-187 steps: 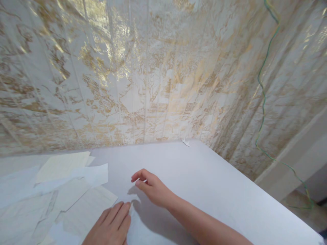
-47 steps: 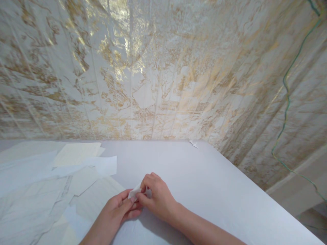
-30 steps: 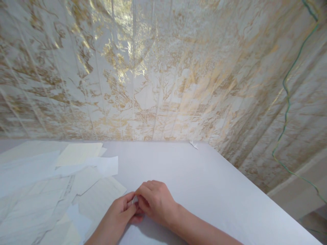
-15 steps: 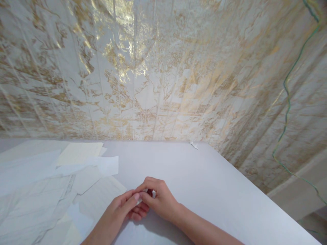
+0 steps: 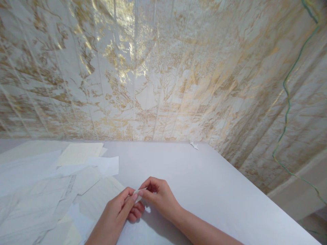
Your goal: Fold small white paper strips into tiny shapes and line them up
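Between my two hands is a small folded piece of white paper (image 5: pixel 139 196), partly covered by the fingers. My left hand (image 5: pixel 122 207) pinches it between thumb and forefinger, its other fingers curled beneath. From the right, my right hand (image 5: pixel 159 195) grips the paper's upper end with thumb and fingertips. Both hands are just above the white tabletop (image 5: pixel 204 190), their fingertips nearly touching. A bit of the white paper shows under the fingers, near the right thumb.
Loose sheets of paper (image 5: pixel 33 197) overlap across the table's left side, a cream sheet (image 5: pixel 80 153) among them. A small folded paper shape (image 5: pixel 193 145) lies at the far edge. Gold-patterned curtain (image 5: pixel 153 85) hangs behind; a green-yellow cord (image 5: pixel 286 95) dangles at right.
My right fingers have straightened slightly and shifted on the paper, so more of it shows between the hands. The sheets and table stay as they were.
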A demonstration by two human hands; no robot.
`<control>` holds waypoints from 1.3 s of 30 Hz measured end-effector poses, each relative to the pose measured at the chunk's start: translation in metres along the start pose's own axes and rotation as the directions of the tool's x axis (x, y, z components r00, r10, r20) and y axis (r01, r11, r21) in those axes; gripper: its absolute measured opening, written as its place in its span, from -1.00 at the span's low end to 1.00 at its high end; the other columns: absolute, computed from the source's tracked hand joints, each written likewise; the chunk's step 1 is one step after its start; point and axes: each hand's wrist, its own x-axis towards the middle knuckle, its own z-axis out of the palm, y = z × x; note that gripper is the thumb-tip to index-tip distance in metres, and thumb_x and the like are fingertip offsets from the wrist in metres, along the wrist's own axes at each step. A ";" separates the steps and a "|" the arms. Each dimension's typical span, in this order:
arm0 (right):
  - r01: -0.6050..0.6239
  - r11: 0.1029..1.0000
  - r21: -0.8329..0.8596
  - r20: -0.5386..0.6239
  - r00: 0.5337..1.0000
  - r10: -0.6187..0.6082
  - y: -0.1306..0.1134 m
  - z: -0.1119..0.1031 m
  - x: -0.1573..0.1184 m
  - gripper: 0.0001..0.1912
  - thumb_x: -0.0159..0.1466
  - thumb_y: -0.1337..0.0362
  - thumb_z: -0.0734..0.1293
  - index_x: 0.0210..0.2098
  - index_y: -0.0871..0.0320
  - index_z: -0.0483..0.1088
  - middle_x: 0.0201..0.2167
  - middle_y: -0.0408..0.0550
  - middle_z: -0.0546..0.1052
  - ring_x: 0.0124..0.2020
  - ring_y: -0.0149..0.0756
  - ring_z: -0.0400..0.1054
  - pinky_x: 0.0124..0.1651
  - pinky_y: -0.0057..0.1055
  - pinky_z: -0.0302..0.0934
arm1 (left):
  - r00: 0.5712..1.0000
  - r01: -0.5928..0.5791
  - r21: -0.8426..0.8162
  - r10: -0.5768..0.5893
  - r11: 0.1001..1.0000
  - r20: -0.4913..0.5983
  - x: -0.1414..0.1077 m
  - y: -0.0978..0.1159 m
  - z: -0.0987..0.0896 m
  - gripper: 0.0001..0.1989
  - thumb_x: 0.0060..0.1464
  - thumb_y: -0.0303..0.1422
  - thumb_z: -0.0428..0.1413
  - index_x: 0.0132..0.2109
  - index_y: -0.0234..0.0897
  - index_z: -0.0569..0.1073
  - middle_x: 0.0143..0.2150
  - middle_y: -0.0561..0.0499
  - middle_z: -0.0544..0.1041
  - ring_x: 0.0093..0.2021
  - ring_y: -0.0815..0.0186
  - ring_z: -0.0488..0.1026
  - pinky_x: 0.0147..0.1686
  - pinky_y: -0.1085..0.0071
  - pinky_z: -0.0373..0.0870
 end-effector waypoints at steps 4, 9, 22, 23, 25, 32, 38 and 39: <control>-0.060 0.992 0.112 0.003 0.998 0.060 0.002 0.000 0.002 -0.68 0.06 0.07 0.49 -0.48 0.22 0.44 -0.64 -0.22 0.36 -0.60 -0.47 0.13 -0.47 -0.46 0.04 | 1.000 -0.013 0.046 0.013 0.999 -0.017 -0.002 0.003 0.000 -0.48 0.11 0.18 0.06 -0.36 -0.23 0.44 -0.48 0.05 0.59 -0.47 0.31 0.49 -0.43 0.42 0.40; -0.086 0.991 0.101 -0.016 0.996 0.088 0.002 -0.002 0.005 -0.70 0.06 0.09 0.47 -0.54 0.21 0.42 -0.68 -0.23 0.34 -0.63 -0.49 0.10 -0.50 -0.46 0.00 | 1.000 -0.010 0.065 0.011 0.998 -0.018 -0.002 0.002 0.001 -0.51 0.16 0.15 0.03 -0.35 -0.20 0.41 -0.46 0.06 0.59 -0.46 0.30 0.49 -0.42 0.41 0.39; -0.008 1.000 0.010 -0.059 0.998 0.009 0.000 -0.003 0.005 -0.60 0.19 -0.05 0.37 -0.49 0.14 0.27 -0.59 -0.25 0.26 -0.58 -0.45 0.09 -0.47 -0.45 0.04 | 0.999 -0.011 0.102 0.015 0.995 -0.038 -0.003 0.005 0.000 -0.54 0.16 0.12 0.04 -0.40 -0.17 0.40 -0.51 0.09 0.59 -0.50 0.32 0.46 -0.40 0.42 0.36; 0.011 1.000 0.010 -0.057 0.998 -0.011 0.000 -0.004 0.005 -0.60 0.21 -0.06 0.35 -0.46 0.14 0.28 -0.56 -0.23 0.27 -0.56 -0.44 0.11 -0.46 -0.44 0.05 | 0.999 -0.012 0.101 0.017 0.995 -0.045 -0.003 0.004 0.000 -0.54 0.15 0.12 0.04 -0.41 -0.18 0.40 -0.52 0.09 0.58 -0.51 0.32 0.46 -0.42 0.42 0.35; 0.041 0.999 -0.006 -0.012 0.999 -0.041 -0.002 -0.006 0.005 -0.63 0.21 -0.05 0.36 -0.38 0.14 0.32 -0.49 -0.21 0.31 -0.51 -0.42 0.15 -0.42 -0.44 0.07 | 0.999 -0.009 0.105 0.014 0.994 -0.049 -0.002 0.001 0.000 -0.53 0.14 0.13 0.05 -0.40 -0.18 0.41 -0.53 0.08 0.58 -0.52 0.31 0.46 -0.44 0.43 0.34; 0.116 0.887 -0.448 0.032 0.993 -0.114 -0.003 -0.004 0.006 -0.75 0.25 0.36 0.40 -0.56 0.16 0.36 -0.57 -0.22 0.31 -0.37 -0.34 0.22 -0.26 -0.42 0.07 | 0.995 -0.073 0.388 0.095 0.919 -0.038 0.004 0.012 -0.008 -0.63 0.23 -0.01 -0.03 -0.35 -0.16 0.42 -0.54 0.10 0.54 -0.50 0.25 0.48 -0.43 0.39 0.39; 0.116 0.722 -0.682 0.047 0.992 -0.116 0.008 -0.003 0.009 -0.72 0.22 0.38 0.44 -0.59 0.19 0.39 -0.42 -0.14 0.45 -0.20 -0.26 0.25 -0.04 -0.27 0.04 | 0.838 -0.348 0.903 0.516 0.253 0.179 -0.001 -0.026 -0.032 -0.58 0.15 -0.23 0.07 0.15 -0.14 0.45 0.10 -0.07 0.59 0.10 0.02 0.50 0.07 0.11 0.40; 0.114 0.684 -0.721 0.044 0.992 -0.120 0.008 -0.002 0.009 -0.76 0.22 0.36 0.45 -0.56 0.19 0.41 -0.37 -0.11 0.47 -0.16 -0.22 0.24 -0.04 -0.25 0.04 | 0.800 -0.396 0.911 0.532 0.117 0.279 -0.004 -0.039 -0.035 -0.56 0.14 -0.20 0.09 0.17 -0.11 0.45 0.15 -0.04 0.57 0.09 0.02 0.51 0.05 0.12 0.41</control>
